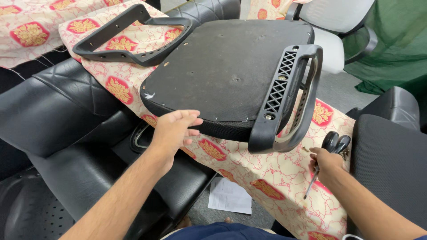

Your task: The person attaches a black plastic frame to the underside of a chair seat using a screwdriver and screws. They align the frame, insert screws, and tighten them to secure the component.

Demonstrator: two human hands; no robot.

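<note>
Head view, scanned from left to right: a black padded chair back (58, 111) lies at the left, partly under the patterned cloth (249, 173) that covers the work surface. A loose black armrest (129, 42) lies on the cloth at upper left, just beside the far corner of the seat. The left hand (173, 131) is open, fingers extended and slightly spread, with the fingertips (193, 121) at the near edge of the upturned seat base (222, 71); it grasps nothing, and whether the palm also bears on the edge cannot be determined. The seat base rests upside down on the cloth, its dark fabric underside facing up, with several small holes visible in that surface. A second black armrest (289, 98) stands mounted along the right side of the seat base, its ribbed bracket against the underside and its loop overhanging the near right corner. A sheet of white paper (231, 195) lies on the floor below the table edge. The right hand (327, 166) is closed around a screwdriver (331, 153), black handle pointing up and away, shaft (310, 186) angled down toward the cloth. A black cushioned chair part (391, 164) lies at the far right, and a white mesh chair (338, 26) stands behind the seat base
</note>
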